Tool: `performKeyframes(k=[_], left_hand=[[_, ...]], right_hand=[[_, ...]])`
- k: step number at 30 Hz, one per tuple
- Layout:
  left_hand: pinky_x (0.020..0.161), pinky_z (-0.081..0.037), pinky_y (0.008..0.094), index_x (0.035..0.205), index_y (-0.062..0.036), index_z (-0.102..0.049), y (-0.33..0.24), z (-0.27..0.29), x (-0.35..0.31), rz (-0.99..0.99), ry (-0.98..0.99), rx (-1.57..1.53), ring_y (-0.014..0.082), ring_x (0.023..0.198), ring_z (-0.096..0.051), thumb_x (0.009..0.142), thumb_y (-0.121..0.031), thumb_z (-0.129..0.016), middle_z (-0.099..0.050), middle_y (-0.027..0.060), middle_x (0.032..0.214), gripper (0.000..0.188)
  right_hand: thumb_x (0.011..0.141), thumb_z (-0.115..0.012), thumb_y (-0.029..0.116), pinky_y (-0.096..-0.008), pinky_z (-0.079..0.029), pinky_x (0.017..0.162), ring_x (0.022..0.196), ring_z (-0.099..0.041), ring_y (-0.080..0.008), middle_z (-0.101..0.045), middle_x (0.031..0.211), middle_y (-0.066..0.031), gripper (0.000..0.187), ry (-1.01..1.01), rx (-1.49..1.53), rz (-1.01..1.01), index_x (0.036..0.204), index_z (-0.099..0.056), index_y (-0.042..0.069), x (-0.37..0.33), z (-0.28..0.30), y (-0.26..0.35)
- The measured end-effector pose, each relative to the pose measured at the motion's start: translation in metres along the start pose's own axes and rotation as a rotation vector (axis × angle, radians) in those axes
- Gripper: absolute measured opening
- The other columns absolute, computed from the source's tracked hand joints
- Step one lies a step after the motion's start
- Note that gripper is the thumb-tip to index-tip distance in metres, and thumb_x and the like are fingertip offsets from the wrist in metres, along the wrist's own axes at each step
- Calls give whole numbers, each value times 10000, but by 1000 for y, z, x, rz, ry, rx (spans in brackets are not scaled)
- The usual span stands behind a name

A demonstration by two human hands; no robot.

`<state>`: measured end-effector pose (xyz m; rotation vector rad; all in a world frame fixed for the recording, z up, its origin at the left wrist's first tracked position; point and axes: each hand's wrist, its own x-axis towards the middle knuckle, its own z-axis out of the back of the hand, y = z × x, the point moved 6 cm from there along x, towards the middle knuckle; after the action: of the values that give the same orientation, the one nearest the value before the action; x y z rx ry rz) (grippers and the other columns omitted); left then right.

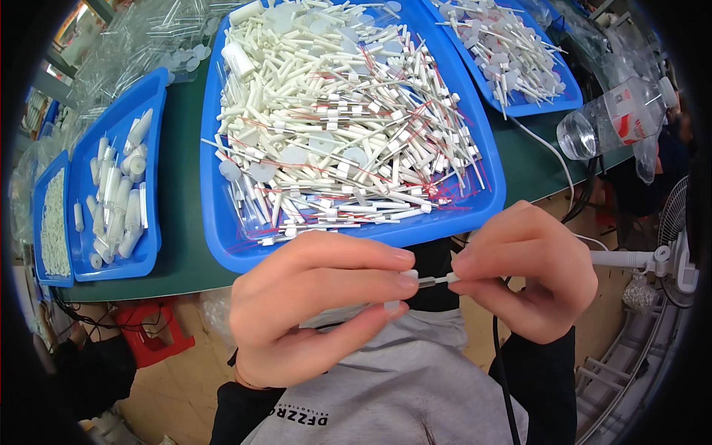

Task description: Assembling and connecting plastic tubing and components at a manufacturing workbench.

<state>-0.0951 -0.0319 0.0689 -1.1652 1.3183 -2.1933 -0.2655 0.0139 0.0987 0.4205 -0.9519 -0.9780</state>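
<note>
In front of my lap, just off the table's near edge, both hands meet at a thin metal rod with white end pieces [428, 282]. My left hand [308, 300] is closed in a pinch around its left end, where bits of white show between thumb and fingers. The white tip at the other end is pinched by my right hand [530, 271]. Beyond them lies a large blue tray [211, 215], heaped with white tubes, metal rods with white sleeves, red wires and translucent discs [356, 157].
Blue trays with white cylinders [115, 204] and small white pieces [55, 222] stand left on the green table [182, 148]. Another parts tray [512, 55] is at back right, near a clear plastic bottle [619, 119] and a white cable. A red stool [152, 334] stands below left, a fan [671, 237] right.
</note>
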Motion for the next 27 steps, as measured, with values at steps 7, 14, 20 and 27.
performKeyframes(k=[7,14,20,27], left_hand=[[711,-528,323,969,12,-624,3,-2,1,-121,9,-26,260,874,-642,612,59,-792,-622,194,1016,397],[661,-549,303,1004,7,-551,2,-1,0,-185,-44,-18,240,804,-636,591,100,-785,-591,169,962,483],[622,-571,309,980,3,-546,1,-4,1,-208,-73,-88,237,751,-632,626,78,-800,-600,162,919,443],[592,-584,316,915,-7,-556,-1,-8,4,-235,-67,-56,252,707,-633,649,64,-801,-618,149,838,368]], right_hand=[[611,-758,-95,-279,-428,556,665,-604,-185,-644,804,-104,299,9,30,52,870,-658,15,-1,-2,2],[640,-783,-43,-278,-436,559,644,-603,-190,-643,799,-103,264,59,109,43,865,-658,16,1,-3,0],[658,-785,-28,-281,-449,557,637,-604,-197,-645,798,-107,244,59,112,42,863,-658,12,-3,-4,0],[655,-791,-34,-285,-455,558,648,-615,-205,-639,819,-104,273,63,166,70,884,-647,9,-8,-6,-1]])
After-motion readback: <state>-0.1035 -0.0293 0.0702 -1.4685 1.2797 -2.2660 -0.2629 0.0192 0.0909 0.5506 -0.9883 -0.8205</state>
